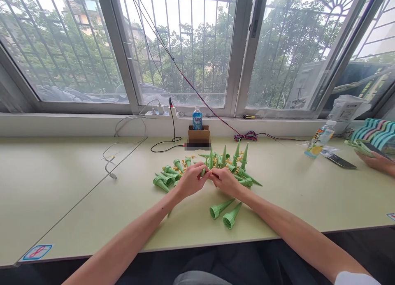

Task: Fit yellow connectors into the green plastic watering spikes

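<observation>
My left hand (191,179) is closed around a green plastic watering spike (203,172), of which only a small part shows. Close beside it, my right hand (226,180) is closed in a pinch, its fingertips meeting those of the left; what they grip is too small to name. Around both hands lie several more green spikes (166,180) with ribbed, hollow caps, and small yellow-orange plastic pieces (182,168) are scattered among them. Some spikes (244,156) stand point up behind my right hand. Two loose spikes (228,220) lie nearer the table's front edge.
A small cardboard box (199,134) and a blue bottle (197,119) stand by the window sill. Cables (168,147) run across the back. To the right are a drink bottle (320,140), a phone (341,161), another person's hand (375,161) and pastel hangers (375,133).
</observation>
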A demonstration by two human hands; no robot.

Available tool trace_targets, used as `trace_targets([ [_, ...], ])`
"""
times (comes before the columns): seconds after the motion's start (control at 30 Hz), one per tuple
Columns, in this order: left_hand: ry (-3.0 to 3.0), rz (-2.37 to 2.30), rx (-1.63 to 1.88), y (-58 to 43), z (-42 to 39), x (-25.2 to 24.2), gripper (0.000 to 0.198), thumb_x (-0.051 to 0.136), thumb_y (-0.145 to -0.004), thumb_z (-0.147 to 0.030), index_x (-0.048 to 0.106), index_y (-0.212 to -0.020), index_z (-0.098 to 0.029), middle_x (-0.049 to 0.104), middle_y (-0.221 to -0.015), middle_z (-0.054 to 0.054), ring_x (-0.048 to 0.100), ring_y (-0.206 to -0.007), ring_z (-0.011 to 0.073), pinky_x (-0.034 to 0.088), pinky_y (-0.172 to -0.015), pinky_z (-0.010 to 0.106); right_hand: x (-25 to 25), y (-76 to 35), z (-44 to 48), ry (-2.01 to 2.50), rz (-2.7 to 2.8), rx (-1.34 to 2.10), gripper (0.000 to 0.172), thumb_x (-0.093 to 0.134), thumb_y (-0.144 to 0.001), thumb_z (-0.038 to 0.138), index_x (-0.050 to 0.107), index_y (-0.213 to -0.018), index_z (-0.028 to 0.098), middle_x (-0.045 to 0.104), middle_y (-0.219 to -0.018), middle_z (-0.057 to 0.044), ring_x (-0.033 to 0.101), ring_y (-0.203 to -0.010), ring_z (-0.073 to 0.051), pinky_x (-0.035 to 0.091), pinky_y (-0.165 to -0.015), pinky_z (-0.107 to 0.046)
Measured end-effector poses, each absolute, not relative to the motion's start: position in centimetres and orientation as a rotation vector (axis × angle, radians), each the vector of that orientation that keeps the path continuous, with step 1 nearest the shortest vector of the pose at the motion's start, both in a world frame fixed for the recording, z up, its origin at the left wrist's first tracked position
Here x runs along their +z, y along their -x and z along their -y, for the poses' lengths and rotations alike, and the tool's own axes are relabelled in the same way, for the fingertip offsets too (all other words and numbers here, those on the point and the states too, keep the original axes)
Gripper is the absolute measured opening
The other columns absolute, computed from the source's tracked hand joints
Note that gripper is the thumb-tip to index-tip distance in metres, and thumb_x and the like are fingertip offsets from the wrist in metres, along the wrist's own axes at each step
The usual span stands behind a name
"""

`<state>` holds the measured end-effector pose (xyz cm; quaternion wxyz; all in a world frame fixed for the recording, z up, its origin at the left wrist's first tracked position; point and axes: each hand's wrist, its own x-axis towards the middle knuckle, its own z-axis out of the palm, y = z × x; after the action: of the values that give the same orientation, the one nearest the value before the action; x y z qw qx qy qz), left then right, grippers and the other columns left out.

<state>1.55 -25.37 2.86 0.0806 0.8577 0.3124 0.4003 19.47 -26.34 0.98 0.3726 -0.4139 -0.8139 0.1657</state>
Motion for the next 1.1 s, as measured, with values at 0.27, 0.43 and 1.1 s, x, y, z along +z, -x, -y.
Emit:
trace_targets([
  [0.27, -2.574, -0.971, 1.181, -1.51, 25.24, 2.74, 0.021, 0.051, -0.091, -0.025, 0.059, -0.074, -0.018, 0.058, -0.073, 0.001, 0.045, -0.054, 0.0088, 0.041, -0.057, 0.024, 0.96, -19.34, 26.37, 1.051, 2.13, 0.367, 0.033, 0.044, -0.095, 0.028, 0.054, -0.065, 0.018, 0.047, -0.053, 0.003, 0.031, -0.05, -0.01, 0.024, -0.052, -0.024],
  [0.43, -2.584, -1.017, 1.181, -1.62, 25.2, 2.53, 0.022, 0.05, -0.092, -0.025, 0.058, -0.072, -0.018, 0.057, -0.073, 0.0, 0.043, -0.054, 0.009, 0.038, -0.056, 0.024, 0.87, -19.31, 26.31, 1.108, 2.081, 0.366, 0.025, 0.051, -0.092, 0.034, 0.053, -0.071, 0.019, 0.046, -0.053, 0.005, 0.033, -0.049, -0.01, 0.026, -0.052, -0.023],
  [1.1, -2.577, -1.048, 1.123, -1.5, 25.19, 2.28, 0.022, 0.051, -0.089, -0.023, 0.055, -0.068, -0.017, 0.054, -0.068, -0.001, 0.041, -0.055, 0.0095, 0.036, -0.056, 0.024, 0.45, -19.25, 26.13, 1.06, 2.169, 0.353, 0.029, 0.046, -0.095, 0.026, 0.052, -0.068, 0.018, 0.05, -0.057, 0.003, 0.034, -0.052, -0.01, 0.027, -0.054, -0.022],
])
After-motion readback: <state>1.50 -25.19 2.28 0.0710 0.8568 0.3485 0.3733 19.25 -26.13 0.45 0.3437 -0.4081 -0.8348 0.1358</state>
